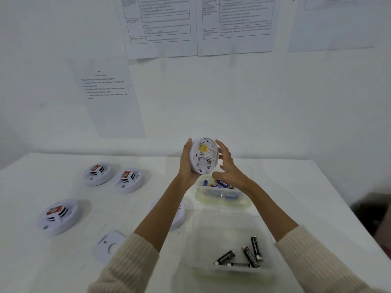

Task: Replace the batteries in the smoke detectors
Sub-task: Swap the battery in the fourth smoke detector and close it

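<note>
Left hand [186, 166] grips smoke detector [204, 155], back facing viewer so empty battery bay shows. Right hand [229, 170], fingers spread and empty, over battery tub [224, 205]; likely fetching fresh cells.

A plain workstation in a white room: a white table [296, 187] set into a corner of bare walls [264, 102]. Above the fingers [222, 148], printed tables [158, 28] and a numbered instruction sheet [108, 92] are stuck to the wall. Left of the fingers lie spare smoke detectors [97, 173]; below them stand clear tubs [211, 229] of batteries [249, 255].
</note>
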